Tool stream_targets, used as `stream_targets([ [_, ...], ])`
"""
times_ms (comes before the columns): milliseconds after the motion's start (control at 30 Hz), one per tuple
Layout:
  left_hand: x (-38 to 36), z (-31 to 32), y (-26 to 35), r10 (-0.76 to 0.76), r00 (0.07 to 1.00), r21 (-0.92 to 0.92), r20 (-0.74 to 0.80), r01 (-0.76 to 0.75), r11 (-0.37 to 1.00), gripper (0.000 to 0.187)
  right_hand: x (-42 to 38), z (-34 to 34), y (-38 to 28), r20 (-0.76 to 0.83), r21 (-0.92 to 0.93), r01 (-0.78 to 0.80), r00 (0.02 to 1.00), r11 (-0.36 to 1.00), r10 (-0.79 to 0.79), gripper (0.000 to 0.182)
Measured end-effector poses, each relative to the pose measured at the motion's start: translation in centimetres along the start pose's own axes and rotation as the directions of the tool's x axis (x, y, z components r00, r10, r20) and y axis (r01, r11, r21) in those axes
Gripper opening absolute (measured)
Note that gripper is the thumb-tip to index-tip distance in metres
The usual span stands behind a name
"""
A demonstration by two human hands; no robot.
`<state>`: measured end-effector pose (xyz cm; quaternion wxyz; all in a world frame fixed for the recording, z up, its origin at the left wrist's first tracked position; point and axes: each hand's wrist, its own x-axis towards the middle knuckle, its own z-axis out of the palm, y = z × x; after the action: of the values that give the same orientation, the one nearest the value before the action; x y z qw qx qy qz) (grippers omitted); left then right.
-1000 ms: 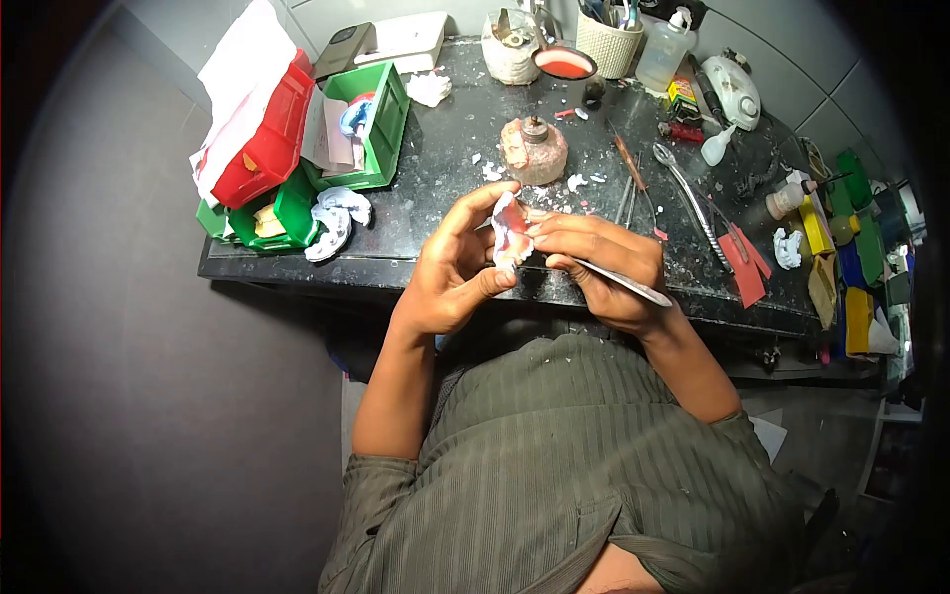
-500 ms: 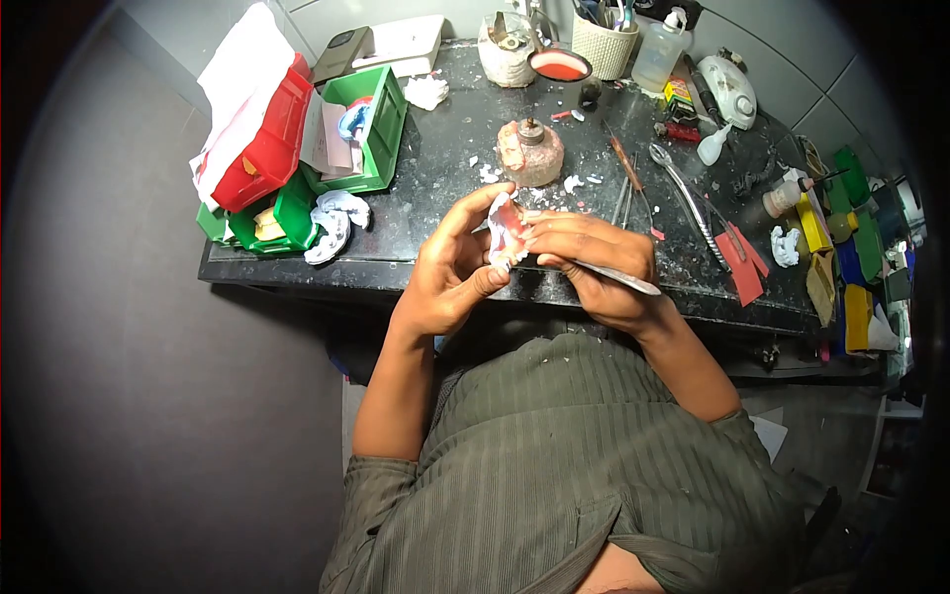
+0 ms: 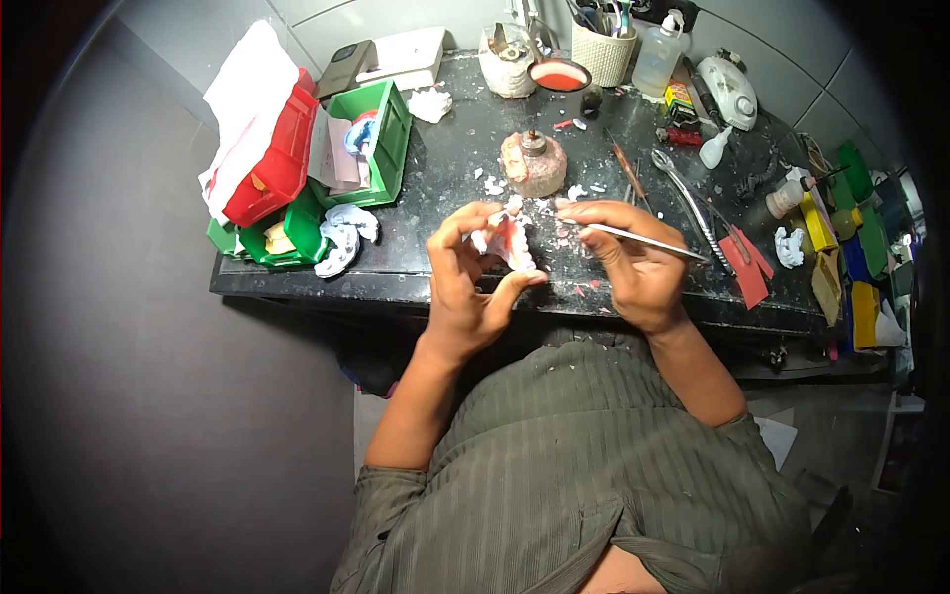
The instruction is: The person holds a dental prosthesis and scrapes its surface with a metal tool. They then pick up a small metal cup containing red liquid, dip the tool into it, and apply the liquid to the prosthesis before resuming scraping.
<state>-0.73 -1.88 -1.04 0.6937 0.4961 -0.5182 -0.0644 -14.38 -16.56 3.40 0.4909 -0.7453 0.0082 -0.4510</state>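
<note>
My left hand is closed around a dental model with pink wax and a row of teeth, gripping it between thumb and fingers above the bench's front edge. Held like a pen in my right hand is a slim metal wax carver. Its handle points right, and its tip is near the model but apart from it. Just beyond both hands stands a wax-spattered glass spirit lamp. White and pink scraps lie on the black bench around it.
At left are a red bin, green bins and white plaster casts. Metal tools and pink wax sheets lie at right. Behind stand a round mirror-like disc, a tool basket and a pump bottle.
My right hand has drawn away from the model to the right, carver still in it. The model has turned in my left hand, its teeth and pink wax now showing more.
</note>
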Motion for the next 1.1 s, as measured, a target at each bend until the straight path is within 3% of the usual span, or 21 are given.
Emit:
stream_targets([
  [67,-0.3,0.6,-0.4,0.111,0.988,0.190,-0.102,-0.091,0.978,0.076,-0.1,0.3,-0.4,-0.058,0.084,-0.074,0.995,0.994,0.079,0.012],
  [100,-0.1,0.7,-0.7,0.159,0.981,0.250,-0.110,-0.127,0.960,0.075,0.0,0.1,-0.4,-0.018,-0.021,0.017,1.000,1.000,-0.018,0.012],
  [133,-0.2,0.9,-0.9,0.145,0.981,0.225,-0.128,-0.114,0.968,0.072,-0.1,0.1,-0.3,0.031,-0.123,0.109,0.994,0.986,-0.106,0.012],
  [200,-0.4,1.2,-0.8,0.128,0.982,0.202,-0.142,-0.098,0.974,0.069,-0.4,0.9,-0.6,0.059,-0.099,0.088,0.995,0.991,-0.082,0.013],
  [267,-0.5,1.3,-0.5,0.116,0.960,0.242,-0.254,-0.053,0.969,0.066,-0.6,1.6,-0.9,0.109,-0.108,0.067,0.993,0.992,-0.056,0.012],
  [367,-0.3,0.9,-0.2,0.167,0.956,0.374,-0.241,-0.067,0.925,0.067,-0.7,2.2,-1.2,0.151,-0.100,0.060,0.988,0.993,-0.045,0.011],
  [600,-1.3,0.7,-1.0,0.108,0.967,0.279,-0.230,-0.040,0.959,0.071,-0.8,2.8,-0.5,0.190,-0.162,0.182,0.970,0.970,-0.151,0.013],
  [1100,-1.1,0.7,-0.6,0.144,0.969,0.434,-0.199,-0.044,0.900,0.069,-1.1,3.1,-0.2,0.206,-0.200,0.230,0.960,0.952,-0.189,0.017],
])
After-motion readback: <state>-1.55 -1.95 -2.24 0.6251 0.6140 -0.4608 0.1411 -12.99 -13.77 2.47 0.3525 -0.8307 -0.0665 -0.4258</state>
